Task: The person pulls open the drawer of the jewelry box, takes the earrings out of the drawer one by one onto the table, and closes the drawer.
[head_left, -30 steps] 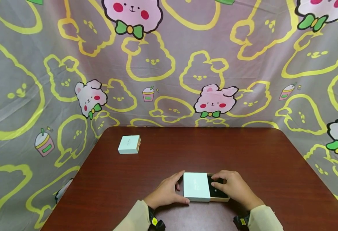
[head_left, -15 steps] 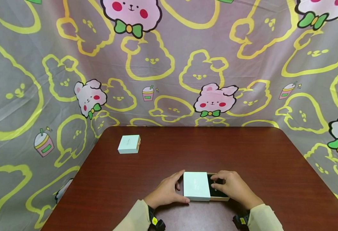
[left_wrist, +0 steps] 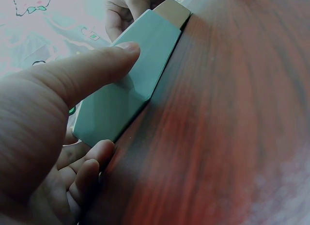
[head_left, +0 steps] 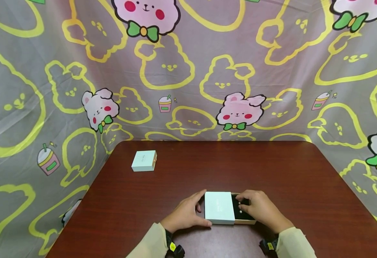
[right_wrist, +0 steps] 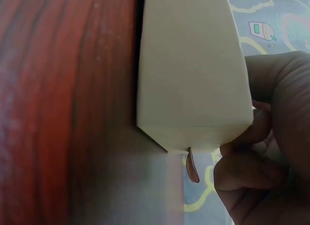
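A pale mint slide-out jewelry box (head_left: 219,208) lies on the table, its drawer (head_left: 244,222) partly out to the right. My left hand (head_left: 186,213) holds the cover's left end, thumb (left_wrist: 109,65) along its front side and fingers round the back. My right hand (head_left: 259,208) reaches over the drawer, thumb and fingertips curled down at the black lining (head_left: 237,215). Small pale beads (head_left: 241,211) show on the lining beside these fingertips; I cannot tell if one is pinched. In the right wrist view, a brown pull tab (right_wrist: 192,167) sticks out from the drawer's end.
A second, closed mint box (head_left: 144,161) sits at the table's far left. The dark red wooden table (head_left: 208,165) meets a cartoon-print cloth (head_left: 188,79) at its back and sides. Both wrists wear black straps with cameras.
My right fingertips have shifted slightly over the lining, and a second pale bead now shows more plainly between them. My left hand and both boxes stay in place.
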Available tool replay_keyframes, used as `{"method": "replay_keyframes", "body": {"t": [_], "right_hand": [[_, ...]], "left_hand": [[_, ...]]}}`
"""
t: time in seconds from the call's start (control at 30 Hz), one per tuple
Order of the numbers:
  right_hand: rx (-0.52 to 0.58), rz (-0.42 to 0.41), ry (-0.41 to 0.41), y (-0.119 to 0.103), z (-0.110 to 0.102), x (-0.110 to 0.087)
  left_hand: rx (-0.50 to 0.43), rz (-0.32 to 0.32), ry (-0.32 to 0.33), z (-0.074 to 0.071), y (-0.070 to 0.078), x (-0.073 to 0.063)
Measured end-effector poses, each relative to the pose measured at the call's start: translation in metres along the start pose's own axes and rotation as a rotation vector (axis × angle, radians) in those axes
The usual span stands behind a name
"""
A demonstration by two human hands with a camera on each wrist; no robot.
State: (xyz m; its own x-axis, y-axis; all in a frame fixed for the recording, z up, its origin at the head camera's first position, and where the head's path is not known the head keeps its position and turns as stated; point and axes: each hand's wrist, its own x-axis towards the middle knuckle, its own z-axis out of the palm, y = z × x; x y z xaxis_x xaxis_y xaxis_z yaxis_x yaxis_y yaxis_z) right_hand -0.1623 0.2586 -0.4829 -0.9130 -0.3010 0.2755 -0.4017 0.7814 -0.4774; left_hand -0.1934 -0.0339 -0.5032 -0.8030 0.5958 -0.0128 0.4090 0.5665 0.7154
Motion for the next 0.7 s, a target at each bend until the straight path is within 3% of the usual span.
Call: {"method": "replay_keyframes", "body": {"t": [0.2, 0.7], "right_hand": [[-0.026, -0.035, 0.022, 0.0001, -0.0001, -0.0004], [-0.09, -0.023, 0.011, -0.0018, -0.0007, -0.0008]], "left_hand": [[-0.002, 0.012, 0.005, -0.0009, 0.0013, -0.0006], [-0.011, 0.002, -0.009, -0.0015, 0.0018, -0.0007]]}}
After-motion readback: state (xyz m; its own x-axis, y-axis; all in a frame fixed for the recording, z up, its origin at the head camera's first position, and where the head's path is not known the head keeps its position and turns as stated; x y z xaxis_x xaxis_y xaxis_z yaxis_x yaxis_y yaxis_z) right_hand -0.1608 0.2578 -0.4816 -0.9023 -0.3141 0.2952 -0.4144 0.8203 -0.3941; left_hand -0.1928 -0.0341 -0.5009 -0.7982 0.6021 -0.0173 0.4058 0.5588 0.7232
